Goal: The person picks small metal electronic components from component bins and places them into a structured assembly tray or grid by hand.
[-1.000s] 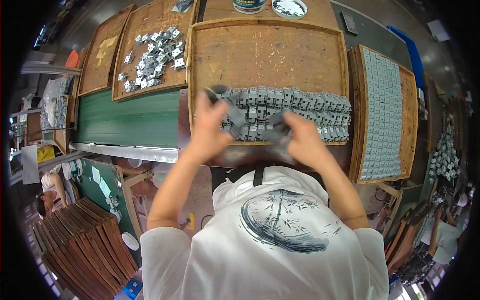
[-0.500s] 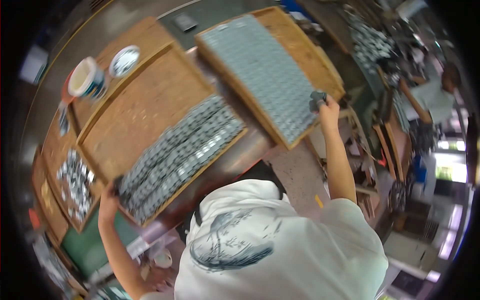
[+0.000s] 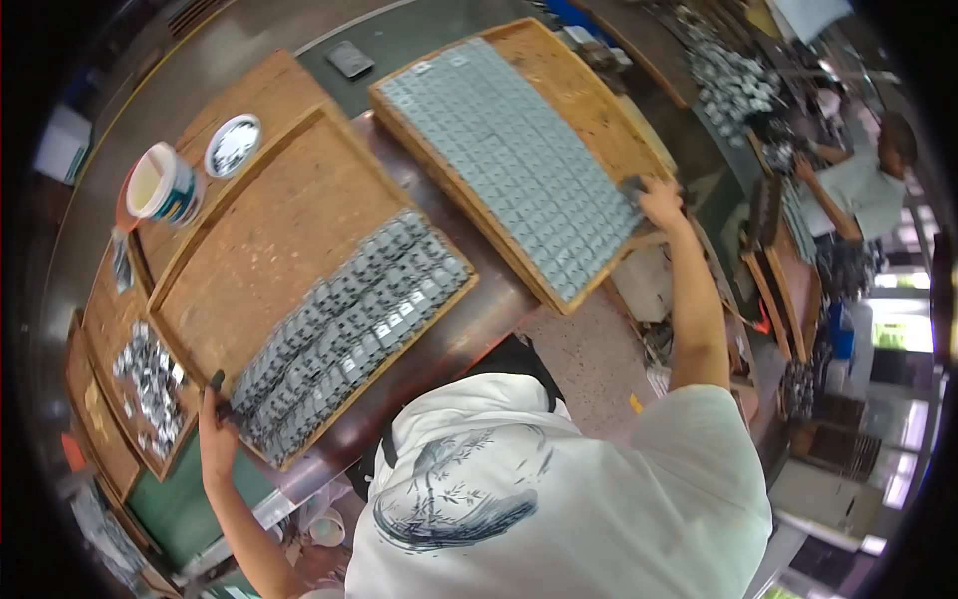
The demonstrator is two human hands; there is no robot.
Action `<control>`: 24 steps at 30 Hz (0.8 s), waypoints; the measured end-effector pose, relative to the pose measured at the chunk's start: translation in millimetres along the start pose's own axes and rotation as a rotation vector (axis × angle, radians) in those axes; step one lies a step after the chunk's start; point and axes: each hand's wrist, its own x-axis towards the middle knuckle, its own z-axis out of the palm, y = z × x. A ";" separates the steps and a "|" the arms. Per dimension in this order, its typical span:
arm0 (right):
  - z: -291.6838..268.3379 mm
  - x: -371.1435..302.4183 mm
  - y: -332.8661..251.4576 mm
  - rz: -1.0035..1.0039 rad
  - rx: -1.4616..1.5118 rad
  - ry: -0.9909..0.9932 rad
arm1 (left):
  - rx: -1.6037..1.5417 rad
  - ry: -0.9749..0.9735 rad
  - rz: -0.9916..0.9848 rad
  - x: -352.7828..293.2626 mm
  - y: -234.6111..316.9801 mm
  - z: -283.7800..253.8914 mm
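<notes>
My right hand [image 3: 662,205] is at the near right side of the right wooden tray [image 3: 469,188], fingers closed on a small dark grey part [image 3: 631,186] at the edge of the laid rows. Those rows are flat grey pieces [image 3: 509,160] set side by side over much of that tray. At the near left corner of the left wooden tray [image 3: 249,235], my left hand [image 3: 217,439] pinches a small dark piece [image 3: 217,379]. Beside its fingers, long rows of grey metal parts [image 3: 339,339] with dark gaps fill the near side of that tray.
A white bucket [image 3: 165,185] and a white bowl of shiny pieces [image 3: 234,147] stand beyond the left tray. Loose silvery parts [image 3: 150,384] lie on a board at far left. A dark flat box [image 3: 349,60] sits behind. Another person [image 3: 858,190] works at right among metal parts.
My right hand has lowered the dark grey part toward the tray's rows. My left hand has shifted slightly down, and a dark piece now shows at its fingertips. The view has shifted a little.
</notes>
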 end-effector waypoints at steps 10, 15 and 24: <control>14.2 28.3 74.3 0.054 1.082 0.152 | 0.440 0.654 0.024 33.7 -39.5 -31.1; -18.6 -24.9 -58.8 -0.034 1.415 -0.031 | 0.674 0.761 -0.036 56.4 -64.4 -43.9; -26.0 -131.8 -256.0 -0.312 1.410 -0.192 | 0.917 0.700 0.150 89.8 -69.0 -50.5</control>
